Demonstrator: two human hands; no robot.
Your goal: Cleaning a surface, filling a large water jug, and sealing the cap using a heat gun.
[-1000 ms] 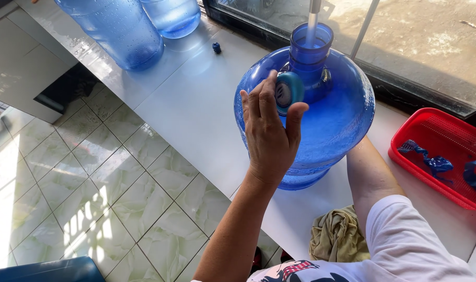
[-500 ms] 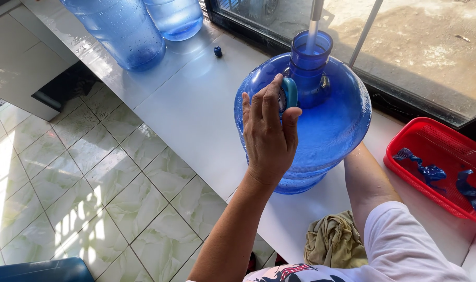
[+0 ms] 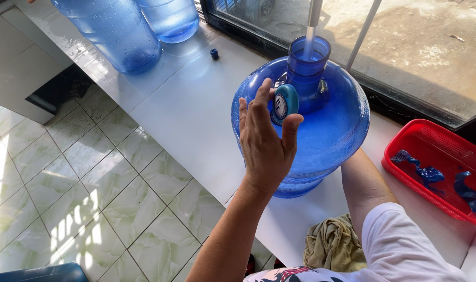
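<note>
While my left hand pinches a teal cap beside the blue jug on the white table above green-tiled floor, my right hand's grip stays hidden behind it

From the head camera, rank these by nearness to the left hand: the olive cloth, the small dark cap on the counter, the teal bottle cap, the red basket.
Measured from the left hand:
1. Teal bottle cap, held in its fingertips.
2. Olive cloth, below it at the counter edge.
3. Small dark cap, up-left on the counter, and red basket, far right: too close to call.
</note>
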